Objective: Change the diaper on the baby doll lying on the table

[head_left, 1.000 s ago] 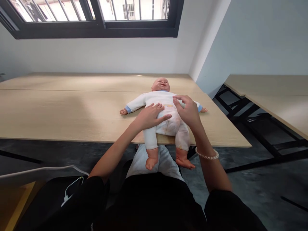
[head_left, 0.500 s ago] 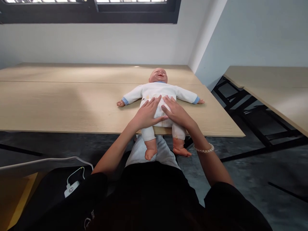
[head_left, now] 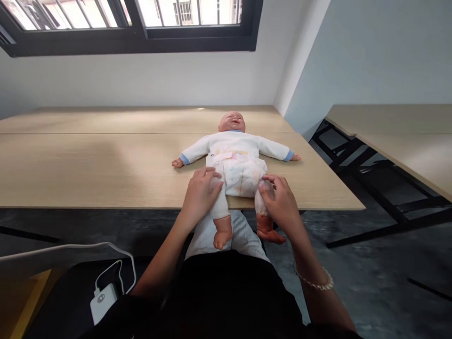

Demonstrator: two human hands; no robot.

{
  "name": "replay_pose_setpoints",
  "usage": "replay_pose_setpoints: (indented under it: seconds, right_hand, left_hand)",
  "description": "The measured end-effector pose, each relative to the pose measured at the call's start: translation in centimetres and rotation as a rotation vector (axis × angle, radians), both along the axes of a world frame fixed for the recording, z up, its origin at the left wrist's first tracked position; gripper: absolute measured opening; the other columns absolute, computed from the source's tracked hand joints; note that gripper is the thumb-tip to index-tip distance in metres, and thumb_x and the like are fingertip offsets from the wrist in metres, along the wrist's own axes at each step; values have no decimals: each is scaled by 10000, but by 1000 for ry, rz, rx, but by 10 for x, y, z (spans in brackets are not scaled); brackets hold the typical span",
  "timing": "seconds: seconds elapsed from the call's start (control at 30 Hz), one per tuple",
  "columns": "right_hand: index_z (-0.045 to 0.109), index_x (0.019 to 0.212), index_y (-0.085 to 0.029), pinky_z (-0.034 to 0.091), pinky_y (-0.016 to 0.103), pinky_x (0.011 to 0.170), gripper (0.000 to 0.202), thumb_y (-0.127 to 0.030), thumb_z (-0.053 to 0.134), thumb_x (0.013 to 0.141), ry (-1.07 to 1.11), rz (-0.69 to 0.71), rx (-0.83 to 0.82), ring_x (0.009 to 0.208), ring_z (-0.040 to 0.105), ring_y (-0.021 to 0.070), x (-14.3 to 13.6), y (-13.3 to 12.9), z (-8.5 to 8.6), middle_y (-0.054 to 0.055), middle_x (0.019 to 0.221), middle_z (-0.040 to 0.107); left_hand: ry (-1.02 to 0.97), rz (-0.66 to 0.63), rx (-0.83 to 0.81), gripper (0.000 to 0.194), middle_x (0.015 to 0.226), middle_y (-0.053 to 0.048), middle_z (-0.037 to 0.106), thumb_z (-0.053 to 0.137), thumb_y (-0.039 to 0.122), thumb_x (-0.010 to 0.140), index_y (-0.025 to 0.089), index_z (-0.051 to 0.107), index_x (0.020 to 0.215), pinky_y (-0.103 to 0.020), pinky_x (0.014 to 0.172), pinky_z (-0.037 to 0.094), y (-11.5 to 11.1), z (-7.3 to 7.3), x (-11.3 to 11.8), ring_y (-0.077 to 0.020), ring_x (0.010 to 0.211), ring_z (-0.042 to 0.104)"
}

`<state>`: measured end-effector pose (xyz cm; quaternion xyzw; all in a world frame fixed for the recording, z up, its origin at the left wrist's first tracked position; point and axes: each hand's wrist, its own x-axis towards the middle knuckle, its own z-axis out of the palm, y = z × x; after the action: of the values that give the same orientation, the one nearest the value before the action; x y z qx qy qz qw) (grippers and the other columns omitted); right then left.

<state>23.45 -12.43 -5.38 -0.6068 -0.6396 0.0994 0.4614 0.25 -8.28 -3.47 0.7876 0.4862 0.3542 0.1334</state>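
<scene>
A baby doll (head_left: pixel 235 143) in a white top with blue cuffs lies on its back, arms spread and head away from me. Around its hips is a white diaper (head_left: pixel 240 176) with faint coloured marks. My left hand (head_left: pixel 199 193) is at the diaper's left leg edge, fingers bent and thumb close to them. On the other side my right hand (head_left: pixel 281 200) pinches at the right leg edge, over the doll's thigh. What lies between the fingertips is partly hidden. The doll's lower legs and feet (head_left: pixel 222 233) hang past the table's front edge.
The wooden table (head_left: pixel 123 165) stands against the wall under a dark-framed window (head_left: pixel 194 40). A second table (head_left: pixel 399 127) is at the right. At lower left, a white power bank (head_left: pixel 103 303) with a cable lies on a black surface.
My hands have moved apart, from flat on the diaper's front to its two leg sides, with the fingers now bent. The view has tilted up slightly.
</scene>
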Motion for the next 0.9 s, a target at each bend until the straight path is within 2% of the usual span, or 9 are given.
replay_pose_setpoints:
  seconds: [0.1,0.23,0.37,0.5,0.63,0.83,0.9]
  right_hand:
    - [676,1058,-219,474,553,1058,255,-353,520,908,-50,8,33,1151,580,346,-4,8,0,154,1134,632]
    - [726,999,-213,476,583,993,245,-334,577,847,-106,38,7,1036,548,365,-1,20,0,139,988,641]
    - [754,926,-237,476,570,956,192,-331,609,843,-150,115,-34,981,535,352,2,24,0,116,933,646]
    - [788,942,-235,480,555,912,212,-329,616,863,-245,111,-22,960,520,345,0,22,-1,132,968,626]
    - [803,948,-241,480,528,885,188,-300,657,844,-296,118,-33,942,510,329,0,22,-1,128,967,606]
    - [795,974,-237,470,502,947,175,-330,668,897,-266,261,-24,1026,519,313,14,17,1,108,1004,600]
    - [792,969,-230,473,497,942,165,-342,714,877,-276,246,-12,1021,522,309,13,15,2,107,1023,603]
  left_hand:
    - [-14,10,16,155,1364,-108,570,682,211,888,222,673,1042,-510,1126,448,3,-6,15,-325,1309,509]
    - [-27,90,-18,150,1346,-113,542,751,199,832,205,671,959,-545,1121,439,9,-10,26,-345,1287,464]
    - [19,38,-52,139,1322,-109,510,791,211,792,193,665,846,-561,1102,443,12,-5,21,-349,1241,449]
    - [93,-38,-72,63,1353,-117,467,693,132,822,188,693,849,-548,1118,436,7,-2,16,-364,1298,406]
    - [101,-6,-94,168,1341,-127,460,583,107,873,190,728,888,-556,1098,445,7,-2,19,-369,1315,394]
    - [115,5,-142,121,1348,-121,498,630,150,886,184,747,876,-540,1088,456,5,8,18,-357,1294,444]
    - [111,-11,-152,98,1369,-116,502,655,163,887,187,749,871,-544,1102,448,3,10,14,-359,1316,446]
